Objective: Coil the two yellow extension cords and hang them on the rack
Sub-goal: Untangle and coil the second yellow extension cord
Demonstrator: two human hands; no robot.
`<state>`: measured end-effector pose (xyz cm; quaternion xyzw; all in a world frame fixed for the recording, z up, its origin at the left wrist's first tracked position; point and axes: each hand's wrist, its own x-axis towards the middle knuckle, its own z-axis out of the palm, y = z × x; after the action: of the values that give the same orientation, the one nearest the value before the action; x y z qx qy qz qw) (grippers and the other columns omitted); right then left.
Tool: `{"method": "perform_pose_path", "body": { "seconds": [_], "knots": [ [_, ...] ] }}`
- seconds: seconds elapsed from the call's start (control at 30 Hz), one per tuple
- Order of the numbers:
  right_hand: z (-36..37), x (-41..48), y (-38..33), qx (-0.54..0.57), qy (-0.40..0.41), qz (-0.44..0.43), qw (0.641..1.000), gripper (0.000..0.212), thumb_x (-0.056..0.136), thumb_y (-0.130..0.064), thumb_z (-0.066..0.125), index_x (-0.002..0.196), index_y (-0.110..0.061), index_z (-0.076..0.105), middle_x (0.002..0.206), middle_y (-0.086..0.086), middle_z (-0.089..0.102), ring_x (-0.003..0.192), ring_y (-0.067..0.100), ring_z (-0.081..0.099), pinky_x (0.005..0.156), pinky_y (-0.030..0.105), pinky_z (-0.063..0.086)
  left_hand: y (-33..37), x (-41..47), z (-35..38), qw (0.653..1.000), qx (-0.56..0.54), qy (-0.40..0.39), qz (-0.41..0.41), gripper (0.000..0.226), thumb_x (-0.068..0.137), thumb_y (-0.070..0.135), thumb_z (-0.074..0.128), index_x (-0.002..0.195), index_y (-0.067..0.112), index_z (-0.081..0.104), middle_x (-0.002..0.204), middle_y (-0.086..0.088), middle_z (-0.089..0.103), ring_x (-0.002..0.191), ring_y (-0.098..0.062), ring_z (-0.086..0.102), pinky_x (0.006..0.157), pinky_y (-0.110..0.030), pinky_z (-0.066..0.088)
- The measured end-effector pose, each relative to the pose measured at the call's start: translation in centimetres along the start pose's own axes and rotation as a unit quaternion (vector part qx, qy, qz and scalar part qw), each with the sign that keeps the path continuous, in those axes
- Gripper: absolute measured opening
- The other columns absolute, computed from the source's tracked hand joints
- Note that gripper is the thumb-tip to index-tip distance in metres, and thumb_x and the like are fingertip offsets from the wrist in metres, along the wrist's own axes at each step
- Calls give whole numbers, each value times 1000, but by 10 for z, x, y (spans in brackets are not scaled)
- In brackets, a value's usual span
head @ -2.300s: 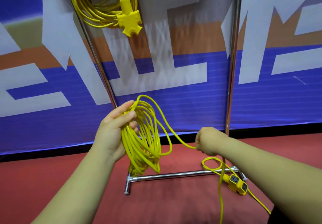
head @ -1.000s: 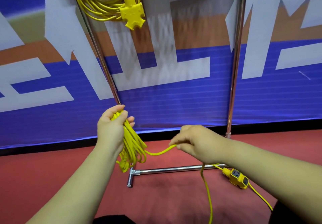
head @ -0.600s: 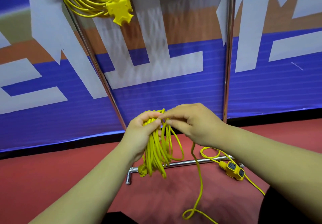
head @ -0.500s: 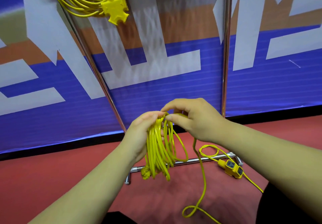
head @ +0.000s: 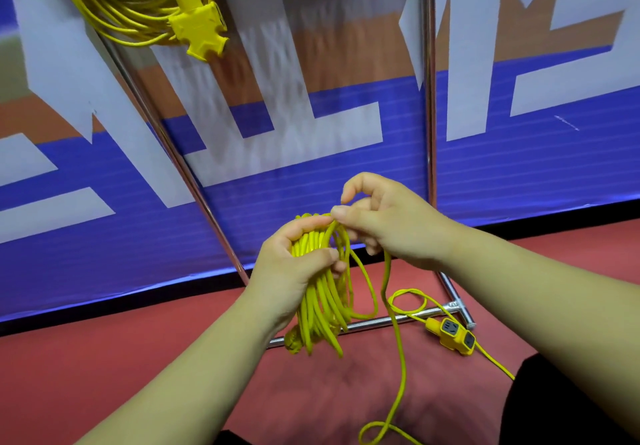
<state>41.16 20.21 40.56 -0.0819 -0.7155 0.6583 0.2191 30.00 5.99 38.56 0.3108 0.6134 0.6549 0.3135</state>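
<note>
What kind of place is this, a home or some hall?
Probably a sports or event hall, not a home: a red floor, a large blue banner with big white letters along the wall, and a chrome rack before it.

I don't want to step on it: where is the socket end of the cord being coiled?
In the head view, the socket end lies on the red floor at lower right, just in front of the rack's base bar.

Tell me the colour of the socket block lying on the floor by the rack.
Yellow socket block with dark outlet faces, seen in the head view.
</note>
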Motion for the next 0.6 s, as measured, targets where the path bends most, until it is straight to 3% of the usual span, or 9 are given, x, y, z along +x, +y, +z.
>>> {"method": "perform_pose_path", "body": {
  "seconds": [0.13,0.2,0.33,0.43,0.6],
  "knots": [
    [-17,-2,-3,202,-95,113,968,22,88,-11,69,90,-19,49,67,1,52,50,9,46,49,22,44,16,0,2,999,-32,10,13,45,83,-20,58,111,13,68,73,-15,65,49,-23,59,55,-35,56],
    [-22,-4,0,232,-141,134,953,20,84,-8,65,90,-19,50,70,2,54,57,11,52,55,23,50,26,2,-4,998,-46,17,29,46,79,-21,61,107,15,69,71,-14,64,46,-21,56,50,-31,54],
    [-17,-5,17,223,-190,147,945,19,83,-6,62,95,-15,51,78,3,60,69,14,59,73,29,54,37,3,-19,997,-39,35,63,48,74,-19,66,107,16,71,70,-12,64,45,-19,55,49,-29,52],
    [-8,-6,32,124,-206,142,960,23,82,-11,64,101,-13,52,81,1,66,82,16,61,82,29,49,43,5,-33,992,-80,72,63,46,82,-18,57,115,12,68,63,-10,59,46,-17,53,48,-28,50],
    [5,-2,47,72,-175,168,967,29,85,-9,64,105,-11,44,92,7,72,86,17,63,79,28,47,48,3,-54,987,-116,94,63,48,85,-16,55,124,9,63,63,-9,59,48,-16,53,48,-27,49]
  ]
}}
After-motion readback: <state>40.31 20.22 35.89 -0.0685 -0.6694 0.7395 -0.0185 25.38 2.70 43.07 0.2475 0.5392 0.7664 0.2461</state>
